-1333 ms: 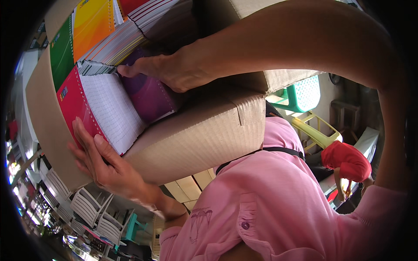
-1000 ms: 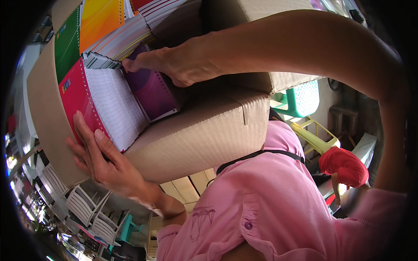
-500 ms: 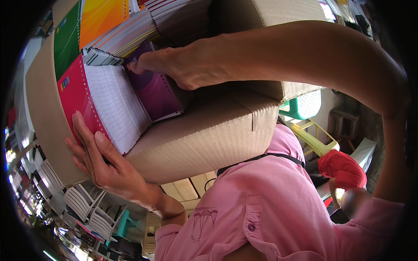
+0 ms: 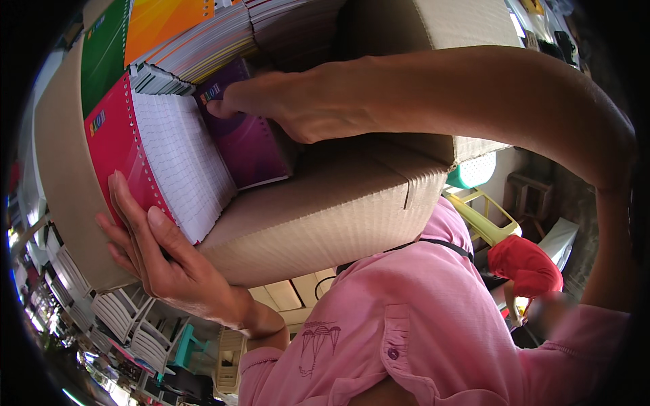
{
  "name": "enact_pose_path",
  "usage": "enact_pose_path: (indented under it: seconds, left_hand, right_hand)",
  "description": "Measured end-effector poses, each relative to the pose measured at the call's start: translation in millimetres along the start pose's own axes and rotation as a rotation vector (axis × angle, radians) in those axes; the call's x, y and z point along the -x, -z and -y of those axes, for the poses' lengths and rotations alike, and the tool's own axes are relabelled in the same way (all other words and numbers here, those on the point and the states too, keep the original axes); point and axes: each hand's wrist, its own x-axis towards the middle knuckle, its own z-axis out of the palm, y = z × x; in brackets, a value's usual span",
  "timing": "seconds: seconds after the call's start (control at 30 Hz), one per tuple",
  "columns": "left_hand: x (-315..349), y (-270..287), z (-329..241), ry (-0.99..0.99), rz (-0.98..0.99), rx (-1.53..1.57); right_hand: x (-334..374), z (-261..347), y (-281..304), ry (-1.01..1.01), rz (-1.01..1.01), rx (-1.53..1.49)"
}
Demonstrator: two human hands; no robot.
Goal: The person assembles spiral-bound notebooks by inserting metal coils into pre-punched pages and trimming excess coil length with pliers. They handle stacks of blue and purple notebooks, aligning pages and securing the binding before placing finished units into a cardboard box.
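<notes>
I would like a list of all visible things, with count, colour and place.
Cardboard box: one, brown, centre
Red notebook: one cover, red, left in box
Ruled pages: uncounted, white, beside red cover
Green notebook: one cover, green, upper left
Orange notebook: one cover, orange, top left
Purple notebook: one, purple, inside box
Chairs: several, white, lower left
Teal stool: one, teal, lower left
Basket: one, beige, lower left
Yellow stool: one, yellow, right
Green stool: one, green, right, partly hidden
Another person: one, red top, right
Rest of background: unclear, uncounted
Pink shirt: one, pink, lower centre
Left hand: one, bare, against red notebook
Right hand: one, bare, thumb on purple cover
</notes>
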Motion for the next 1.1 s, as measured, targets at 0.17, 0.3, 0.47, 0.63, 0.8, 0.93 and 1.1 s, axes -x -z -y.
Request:
enact_pose_path:
  seconds: [0.17, 0.3, 0.47, 0.63, 0.8, 0.93, 1.1]
  left_hand:
    - [-4.0, -4.9, -6.8, -0.057, -0.006, -0.033]
    - [-2.0, -3.5, -2.2, -0.08, -0.045, 0.027]
    - [1.1, -1.5, -7.2, -0.069, -0.054, 0.003]
    - [2.3, -2.8, -1.5, -0.053, -0.053, -0.001]
    - [-0.6, -3.4, -1.0, -0.075, -0.037, 0.012]
    - [-0.9, 1.9, -3.6, -0.076, -0.035, -0.02]
    - [5.0, 4.0, -1.2, -0.054, -0.053, -0.021]
  right_hand:
    - [-21.6, -10.4, 8.4, -0.012, 0.156, -0.131]
    - [-41.0, -15.0, 7.8, 0.0, 0.223, -0.231]
    - [-41.2, -5.2, 8.9, -0.105, 0.08, -0.334]
    - [-0.7, 17.0, 9.4, -0.084, 0.258, -0.237]
    - [-12.6, -0.4, 0.1, 0.021, 0.124, -0.106]
    - [-27.9, -4.3, -1.2, 0.018, 0.112, -0.079]
    - [-38.1, -11.4, 5.0, 0.076, 0.247, -0.093]
